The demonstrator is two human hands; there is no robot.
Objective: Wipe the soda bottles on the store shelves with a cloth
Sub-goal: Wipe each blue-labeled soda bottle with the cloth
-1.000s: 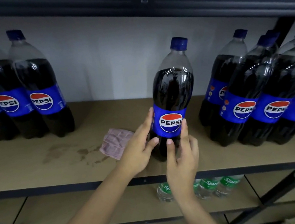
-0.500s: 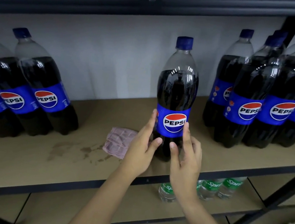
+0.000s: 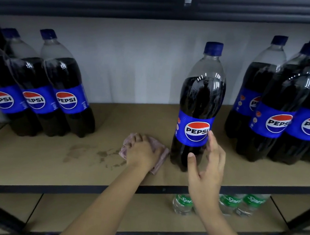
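Tan shelf board (image 3: pixel 29 163) on a black metal frame (image 3: pixel 161 189), pale wall (image 3: pixel 128 56) behind.

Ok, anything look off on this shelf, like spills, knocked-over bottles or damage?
Yes: brownish stain patches mark the shelf board, just left of the pink cloth under the left hand. All Pepsi bottles stand upright; none looks damaged.

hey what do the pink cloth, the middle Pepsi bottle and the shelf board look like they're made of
Pink cloth: looks like soft woven fabric, matte, creased and folded under the left hand.
Middle Pepsi bottle: clear glossy plastic, judging by the sharp highlights; blue cap opaque plastic; label a shiny printed film.
Shelf board: probably fibreboard or particleboard, matte tan with darker stains; its front edge looks like dark painted metal.
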